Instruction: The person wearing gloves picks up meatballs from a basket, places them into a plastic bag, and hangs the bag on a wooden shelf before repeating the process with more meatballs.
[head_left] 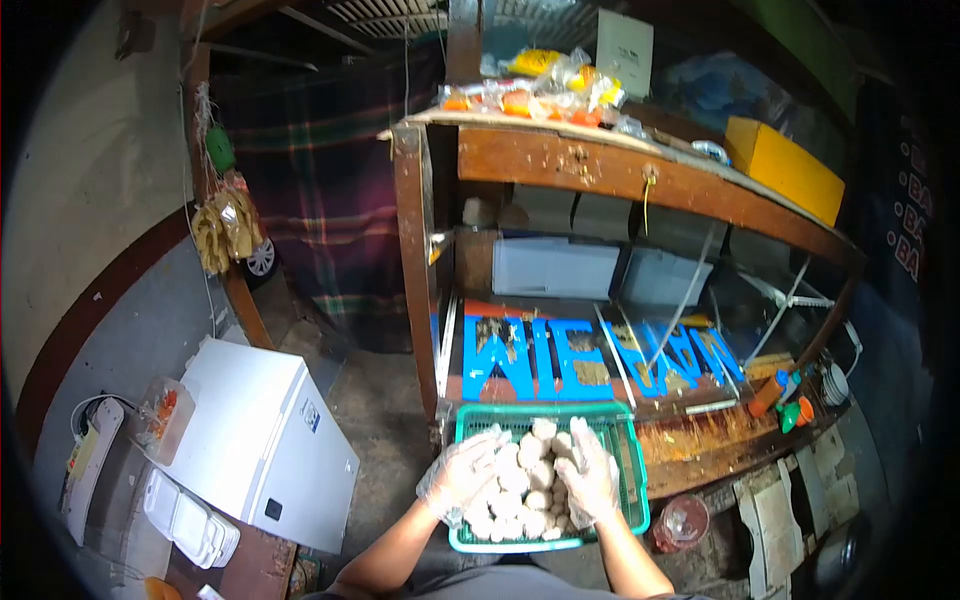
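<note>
Pale, round meatballs (525, 482) of different sizes lie heaped in a green plastic basket (629, 455) just in front of my body. My left hand (463, 474), in a clear plastic glove, rests against the heap's left side with its fingers stretched out. On the right side, my right hand (591, 476), gloved the same way, touches the meatballs with fingers extended and thumb apart. Neither hand visibly grips a single meatball. The palms' undersides are hidden.
Beyond the basket stands a wooden stall (560, 155) with blue lettering and packets on top. A white chest freezer (250, 430) is at left, near a white foam box (188, 520). At right are a red container (683, 522), bottles (768, 392) and a yellow box (785, 168).
</note>
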